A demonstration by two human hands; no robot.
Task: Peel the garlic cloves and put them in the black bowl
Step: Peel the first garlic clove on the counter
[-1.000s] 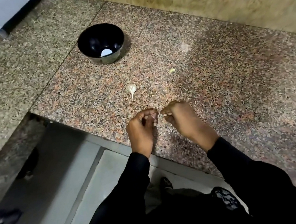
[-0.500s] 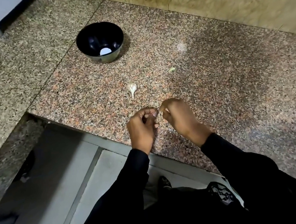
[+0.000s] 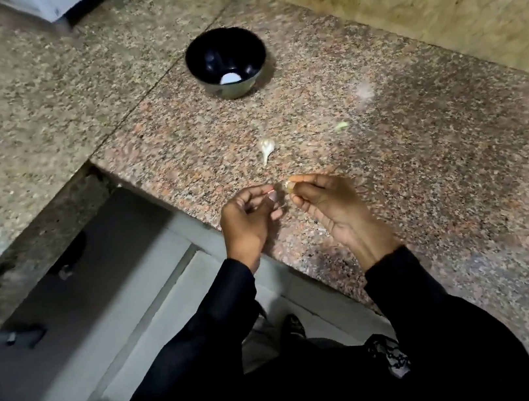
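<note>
now the hands have drawn apart: right hand point(image 3: 329, 204) pinches the garlic clove point(image 3: 289, 187) at frame centre, left hand point(image 3: 252, 217) curled, maybe holding skin. black bowl point(image 3: 225, 60) waits above; peeling seems nearly done.

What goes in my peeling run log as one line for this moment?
phase: peeling | right hand: pinches small garlic clove | left hand: curled, contents unclear | round black bowl: one pale piece inside
</note>
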